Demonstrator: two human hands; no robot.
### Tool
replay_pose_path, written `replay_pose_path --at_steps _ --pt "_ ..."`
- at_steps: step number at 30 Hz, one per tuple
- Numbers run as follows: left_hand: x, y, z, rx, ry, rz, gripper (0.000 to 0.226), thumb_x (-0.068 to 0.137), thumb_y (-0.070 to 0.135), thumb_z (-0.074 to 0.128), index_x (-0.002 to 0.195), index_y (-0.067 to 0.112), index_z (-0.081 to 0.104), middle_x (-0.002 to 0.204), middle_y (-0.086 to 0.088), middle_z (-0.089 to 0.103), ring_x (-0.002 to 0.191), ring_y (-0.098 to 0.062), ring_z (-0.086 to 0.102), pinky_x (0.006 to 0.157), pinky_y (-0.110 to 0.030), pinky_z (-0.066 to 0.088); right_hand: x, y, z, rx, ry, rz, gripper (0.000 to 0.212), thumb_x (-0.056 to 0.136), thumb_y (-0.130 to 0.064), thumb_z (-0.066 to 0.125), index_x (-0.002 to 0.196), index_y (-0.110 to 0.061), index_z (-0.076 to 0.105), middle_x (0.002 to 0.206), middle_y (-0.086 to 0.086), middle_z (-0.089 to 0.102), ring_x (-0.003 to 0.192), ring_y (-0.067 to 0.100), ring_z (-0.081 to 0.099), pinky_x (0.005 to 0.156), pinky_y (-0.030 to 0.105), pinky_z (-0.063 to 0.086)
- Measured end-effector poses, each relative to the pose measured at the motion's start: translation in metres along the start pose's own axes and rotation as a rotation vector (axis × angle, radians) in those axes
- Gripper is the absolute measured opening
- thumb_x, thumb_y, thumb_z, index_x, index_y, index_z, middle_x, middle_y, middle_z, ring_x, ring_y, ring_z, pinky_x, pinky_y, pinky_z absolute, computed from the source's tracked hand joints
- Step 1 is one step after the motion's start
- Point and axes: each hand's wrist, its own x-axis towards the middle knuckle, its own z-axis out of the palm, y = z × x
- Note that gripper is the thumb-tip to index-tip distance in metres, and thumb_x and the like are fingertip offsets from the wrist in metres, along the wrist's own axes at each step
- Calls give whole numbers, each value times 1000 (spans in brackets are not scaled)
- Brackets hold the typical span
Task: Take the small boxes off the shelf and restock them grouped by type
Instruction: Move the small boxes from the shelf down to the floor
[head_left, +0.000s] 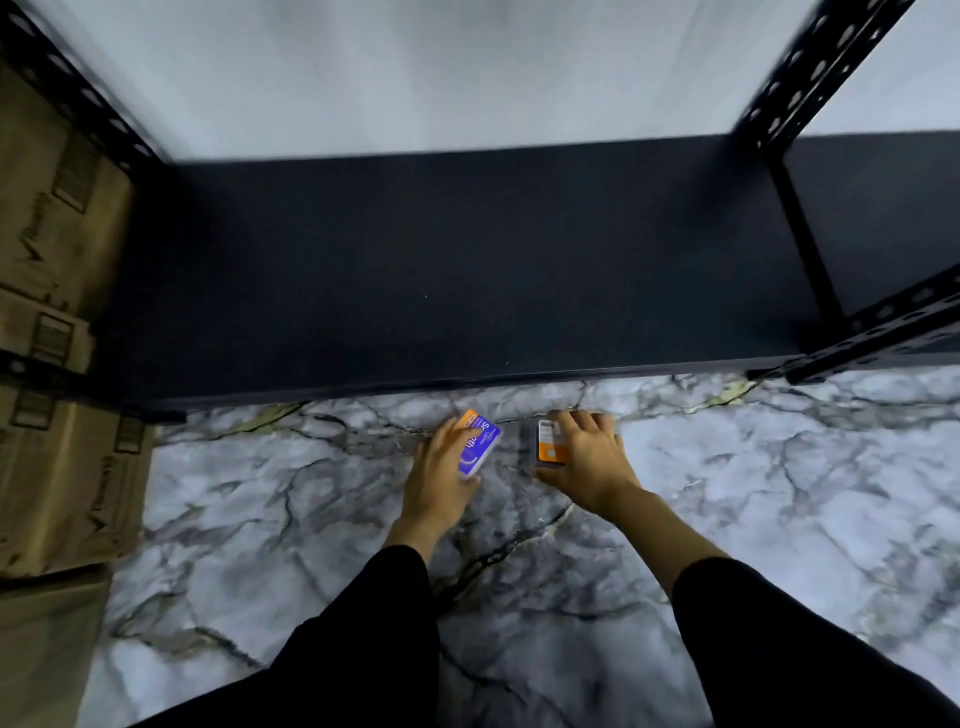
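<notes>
— boxes first: where do they stand? the black shelf (467, 270) board shows nothing on it.

— right, so the taking-off looks done, at least for this level. only two small boxes are in view, and both are down over the marble floor (779, 519), just in front of the shelf's front edge. none is back on the board, so by my reckoning the restocking by type is all still to do.

— start at the left, then.

— cardboard cartons (57, 364) are stacked beside the left upright; nothing to do with the hands. next, the left hand (436, 483) grips a blue-and-orange box (479, 449): fingers curled over its far, orange end, thumb under the near end, clamped on it. the box is tilted.

— and the other?

— the right hand (587, 457) lies over an orange-and-white box (550, 441). its fingers spread across the far side and the thumb sits at the near corner, so it pinches the box between them. whether that box rests on the floor or is lifted clear, i cannot tell.

— same type?

— the prints differ, so i would judge two types, each to its own group.
</notes>
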Motion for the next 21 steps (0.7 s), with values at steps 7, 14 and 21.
replay_pose_path --at_steps 7,14,21 --pt "8 -6 9 17 -51 -41 73 85 16 69 145 37 34 160 2 10 144 -22 22 109 -40 36 19 2 18 19 47 -20 71 84 -34 68 143 -15 34 141 10 39 128 34 30 106 41 32" --pt "8 -1 5 77 -126 -63 72 90 18 64 149 35 25 160 1 6 144 -23 20 109 -42 37 20 6 22 -3 12 -43 61 90 -15 60 144 -15 33 143 8 36 128 31 29 105 38 35" --pt "5 37 -32 139 -107 -80 52 91 24 59 141 24 44 149 3 35 131 -21 42 104 -34 39 2 -11 -11 32 -8 -34 54 94 -13 53 145 -13 32 146 8 36 134 29 32 105 37 38"
